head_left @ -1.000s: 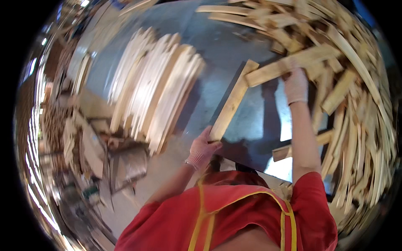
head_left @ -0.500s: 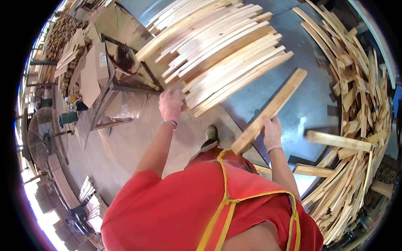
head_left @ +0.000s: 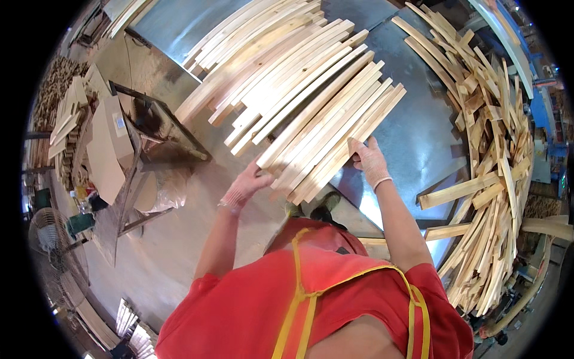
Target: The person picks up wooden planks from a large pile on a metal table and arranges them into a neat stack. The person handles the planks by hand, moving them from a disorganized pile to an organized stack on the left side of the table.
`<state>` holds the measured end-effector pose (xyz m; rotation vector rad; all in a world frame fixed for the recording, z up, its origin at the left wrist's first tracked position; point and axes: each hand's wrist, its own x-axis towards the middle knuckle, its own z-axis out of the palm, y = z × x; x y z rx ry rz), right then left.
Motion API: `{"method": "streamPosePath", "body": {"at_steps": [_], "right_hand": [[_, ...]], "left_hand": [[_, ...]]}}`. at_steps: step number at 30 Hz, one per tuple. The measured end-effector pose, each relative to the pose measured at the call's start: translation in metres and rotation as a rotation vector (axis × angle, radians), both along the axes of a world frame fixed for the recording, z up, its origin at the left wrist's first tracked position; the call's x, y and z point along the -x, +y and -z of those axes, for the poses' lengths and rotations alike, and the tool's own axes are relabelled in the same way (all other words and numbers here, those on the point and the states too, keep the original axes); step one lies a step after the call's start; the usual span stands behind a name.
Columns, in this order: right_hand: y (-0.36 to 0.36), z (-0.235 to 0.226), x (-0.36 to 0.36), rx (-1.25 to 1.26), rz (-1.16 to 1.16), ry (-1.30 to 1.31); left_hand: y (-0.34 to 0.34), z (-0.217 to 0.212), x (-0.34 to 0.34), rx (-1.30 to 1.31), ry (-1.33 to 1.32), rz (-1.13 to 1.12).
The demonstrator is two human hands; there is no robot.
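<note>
A row of pale wooden strips (head_left: pixel 335 128) lies side by side on a metal table, their ends uneven. My left hand (head_left: pixel 246 184), in a light glove, is at the left ends of the nearer strips, its thumb and fingers closed about them. My right hand (head_left: pixel 368 160), gloved too, grips the near edge of the closest strip towards its right end. A dark gap parts this nearer group from the farther strips (head_left: pixel 263 54). The undersides of the strips, and the fingertips beneath them, are hidden.
To the right lies a tangled heap of wooden offcuts (head_left: pixel 478 197) on the metal tabletop (head_left: pixel 412 131). At left stand a frame with cardboard (head_left: pixel 110 149) and a wire fan (head_left: pixel 54 254). My shoes (head_left: pixel 326 206) are on the floor below the strips.
The loose strip held in my right hand now lies at the near edge of the row. My left hand has moved nearer to me; a gap has opened among the strips.
</note>
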<state>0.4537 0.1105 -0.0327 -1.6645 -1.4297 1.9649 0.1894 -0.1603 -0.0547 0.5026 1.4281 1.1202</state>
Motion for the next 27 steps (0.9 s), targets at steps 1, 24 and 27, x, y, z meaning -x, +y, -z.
{"method": "streamPosePath", "body": {"at_steps": [1, 24, 27], "right_hand": [[0.0, 0.002, 0.005, -0.01, 0.02, -0.008], [0.094, -0.055, -0.008, -0.295, 0.155, 0.138], [0.125, -0.165, -0.024, -0.689, 0.212, 0.475]], "left_hand": [[0.0, -0.016, 0.007, 0.031, 0.256, 0.132], [0.308, -0.108, -0.051, 0.101, 1.151, 0.288], [0.336, -0.219, -0.069, -0.237, 0.987, 0.067]]}}
